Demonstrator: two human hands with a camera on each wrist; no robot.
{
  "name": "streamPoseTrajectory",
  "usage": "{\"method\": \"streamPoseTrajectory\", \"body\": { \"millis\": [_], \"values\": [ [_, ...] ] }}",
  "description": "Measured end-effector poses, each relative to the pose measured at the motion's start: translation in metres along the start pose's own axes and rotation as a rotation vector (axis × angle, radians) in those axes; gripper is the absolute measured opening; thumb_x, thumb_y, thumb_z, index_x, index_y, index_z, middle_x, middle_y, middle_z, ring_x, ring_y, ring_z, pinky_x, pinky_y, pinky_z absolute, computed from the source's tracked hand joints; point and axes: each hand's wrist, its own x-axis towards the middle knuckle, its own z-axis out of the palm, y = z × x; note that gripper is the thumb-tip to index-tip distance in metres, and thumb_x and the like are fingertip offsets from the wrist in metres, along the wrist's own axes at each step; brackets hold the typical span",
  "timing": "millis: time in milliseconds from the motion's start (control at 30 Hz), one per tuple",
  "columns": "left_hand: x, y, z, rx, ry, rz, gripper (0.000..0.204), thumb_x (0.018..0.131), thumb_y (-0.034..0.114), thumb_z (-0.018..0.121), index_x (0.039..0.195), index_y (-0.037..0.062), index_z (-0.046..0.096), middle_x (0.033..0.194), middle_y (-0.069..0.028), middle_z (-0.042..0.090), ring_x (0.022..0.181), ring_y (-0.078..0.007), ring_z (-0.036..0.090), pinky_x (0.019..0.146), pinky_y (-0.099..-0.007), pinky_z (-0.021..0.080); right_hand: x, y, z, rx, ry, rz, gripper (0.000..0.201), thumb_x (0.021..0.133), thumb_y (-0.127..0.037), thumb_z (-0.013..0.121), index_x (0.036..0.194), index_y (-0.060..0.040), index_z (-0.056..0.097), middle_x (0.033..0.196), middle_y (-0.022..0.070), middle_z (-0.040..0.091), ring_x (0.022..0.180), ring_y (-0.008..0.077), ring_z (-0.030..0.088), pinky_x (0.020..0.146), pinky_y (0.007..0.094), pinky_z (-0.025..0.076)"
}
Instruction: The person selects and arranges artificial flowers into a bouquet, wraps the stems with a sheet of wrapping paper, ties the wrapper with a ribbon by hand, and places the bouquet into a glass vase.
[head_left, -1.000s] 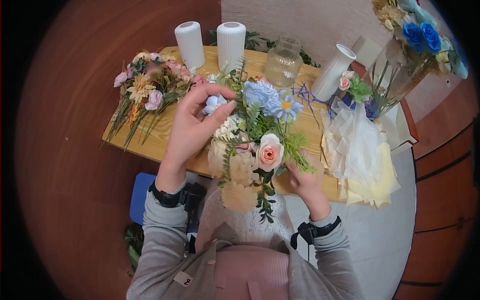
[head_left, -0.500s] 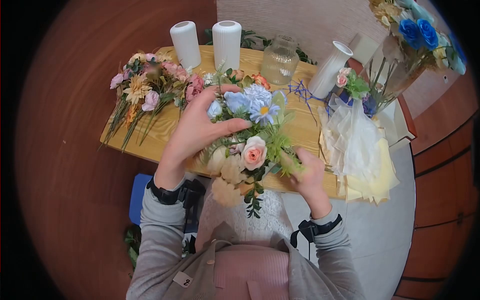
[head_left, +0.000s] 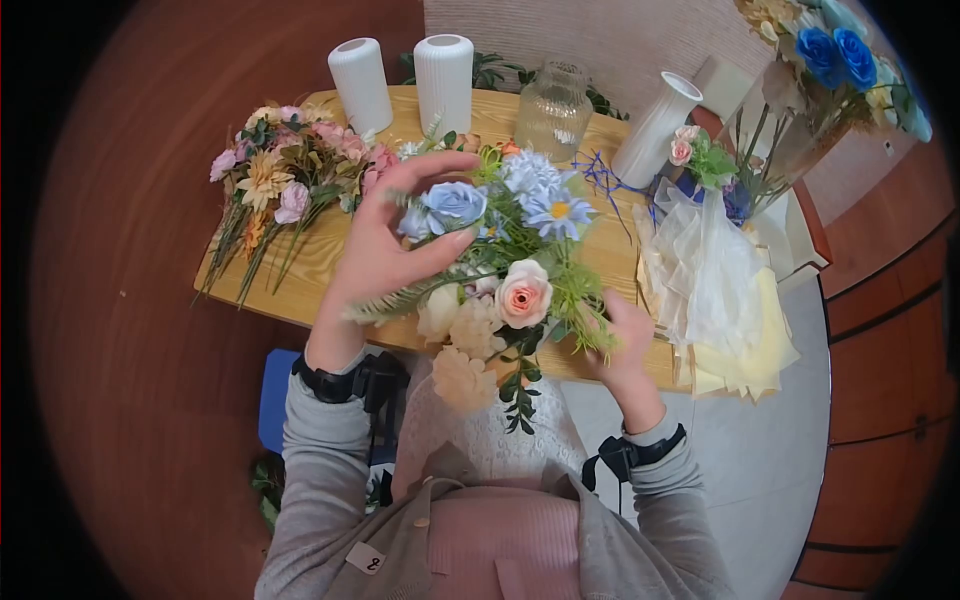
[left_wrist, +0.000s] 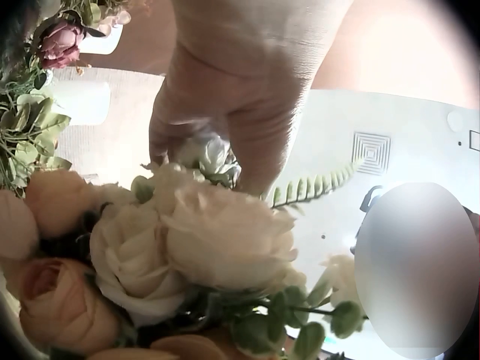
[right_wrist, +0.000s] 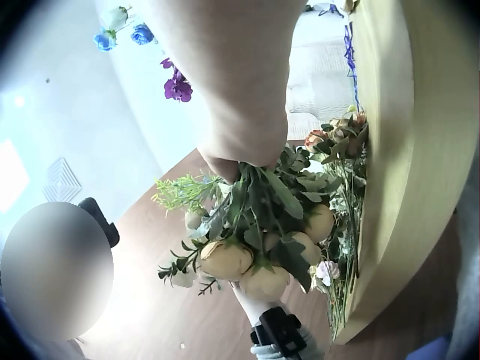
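Observation:
My right hand (head_left: 625, 345) grips the gathered stems of a mixed bouquet (head_left: 525, 295), held up over the table's near edge. The stems run up into this fist in the right wrist view, with cream blooms (right_wrist: 227, 260) hanging below it. My left hand (head_left: 385, 240) is at the bouquet's left side, thumb and fingers spread in a curve around a blue rose (head_left: 457, 204). Beside the rose are a blue daisy (head_left: 557, 212) and a peach-pink rose (head_left: 523, 294). In the left wrist view, the left fingertips reach behind cream roses (left_wrist: 225, 236) and are partly hidden.
More flowers (head_left: 268, 180) lie at the table's left. Two white vases (head_left: 445, 85), a glass vase (head_left: 555, 115) and a tilted white vase (head_left: 655, 130) stand along the back. Blue ribbon (head_left: 605, 180) and wrapping sheets (head_left: 710, 290) lie at the right, near a tall arrangement (head_left: 835, 65).
The blue rose has shifted left, away from the daisy, into the curve of my left hand. A fern sprig now sticks out leftward over the left wrist. My right hand keeps its hold.

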Motion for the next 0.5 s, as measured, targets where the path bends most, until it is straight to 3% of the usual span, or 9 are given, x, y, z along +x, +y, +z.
{"method": "streamPoseTrajectory", "body": {
  "millis": [100,167,233,267,333,367,433,467,500],
  "values": [
    [-0.003,-0.016,-0.015,-0.235,0.013,-0.023,0.048,0.078,0.007,0.07,0.122,0.0007,0.052,0.12,-0.0071,0.055,0.11,-0.0158,0.054,0.094,-0.0284,0.042,-0.006,0.011,-0.003,-0.021,0.039,0.024,0.039,0.062,-0.014,0.069,0.1,-0.0202,0.067,0.087,0.0076,0.061,0.066,0.0237,0.059,0.051,0.033,0.045],
    [-0.008,-0.028,-0.027,-0.209,0.076,-0.05,0.049,0.079,0.01,0.071,0.123,-0.0001,0.051,0.121,-0.0085,0.055,0.112,-0.017,0.054,0.095,-0.0289,0.043,-0.008,0.018,-0.008,-0.087,0.076,0.108,0.038,0.063,-0.006,0.065,0.1,-0.0174,0.067,0.091,0.0091,0.062,0.07,0.0257,0.061,0.054,0.0349,0.047],
    [-0.013,-0.039,-0.037,-0.088,0.119,-0.223,0.052,0.081,0.014,0.07,0.125,-0.0016,0.047,0.119,-0.011,0.055,0.11,-0.0169,0.055,0.092,-0.0284,0.044,-0.013,0.026,-0.008,0.048,0.152,0.159,0.037,0.065,0.002,0.06,0.1,-0.0113,0.066,0.096,0.0124,0.062,0.077,0.0301,0.062,0.062,0.0362,0.049],
    [-0.018,-0.05,-0.041,-0.088,0.125,-0.225,0.052,0.081,0.014,0.07,0.125,-0.0016,0.047,0.119,-0.011,0.055,0.11,-0.0169,0.055,0.092,-0.0284,0.044,-0.019,0.031,-0.009,0.083,0.185,0.287,0.034,0.067,0.003,0.06,0.1,-0.0082,0.065,0.097,0.0139,0.061,0.08,0.0319,0.061,0.066,0.0362,0.048],
    [-0.029,-0.075,-0.046,0.448,0.074,-0.228,0.059,0.08,0.023,0.071,0.125,-0.005,0.045,0.116,-0.0165,0.056,0.109,-0.0247,0.056,0.091,-0.0324,0.045,-0.019,0.034,-0.014,0.174,0.182,0.519,0.025,0.073,0.005,0.059,0.097,-0.0018,0.062,0.097,0.0168,0.06,0.085,0.0349,0.06,0.073,0.0347,0.047],
    [-0.034,-0.082,-0.046,0.449,0.076,-0.231,0.059,0.08,0.023,0.071,0.125,-0.005,0.045,0.116,-0.0165,0.056,0.109,-0.0247,0.056,0.091,-0.0324,0.045,-0.021,0.038,-0.013,0.176,0.179,0.518,0.025,0.073,0.005,0.059,0.097,-0.0018,0.062,0.097,0.0168,0.06,0.085,0.0349,0.06,0.073,0.0347,0.047],
    [-0.044,-0.092,-0.043,1.015,-0.014,-0.125,0.067,0.077,0.03,0.072,0.125,-0.0075,0.043,0.112,-0.021,0.057,0.106,-0.0346,0.055,0.09,-0.0386,0.044,-0.026,0.045,-0.01,0.258,0.215,0.604,0.022,0.074,0.006,0.059,0.095,-0.0004,0.061,0.094,0.0161,0.06,0.082,0.0336,0.059,0.073,0.0335,0.046],
    [-0.047,-0.096,-0.039,0.988,-0.008,-0.203,0.071,0.074,0.033,0.073,0.124,-0.0085,0.043,0.111,-0.0254,0.056,0.104,-0.041,0.052,0.091,-0.0433,0.042,-0.026,0.045,-0.009,0.248,0.216,0.585,0.022,0.075,0.008,0.058,0.096,0.0005,0.06,0.093,0.0151,0.06,0.081,0.0316,0.058,0.072,0.0328,0.046],
    [-0.048,-0.1,-0.036,0.988,-0.009,-0.203,0.071,0.074,0.033,0.073,0.124,-0.0085,0.043,0.111,-0.0254,0.056,0.104,-0.041,0.052,0.091,-0.0433,0.042,-0.028,0.045,-0.008,0.248,0.216,0.585,0.022,0.075,0.008,0.058,0.096,0.0005,0.06,0.093,0.0151,0.06,0.081,0.0316,0.058,0.072,0.0328,0.046]
  ]
}}
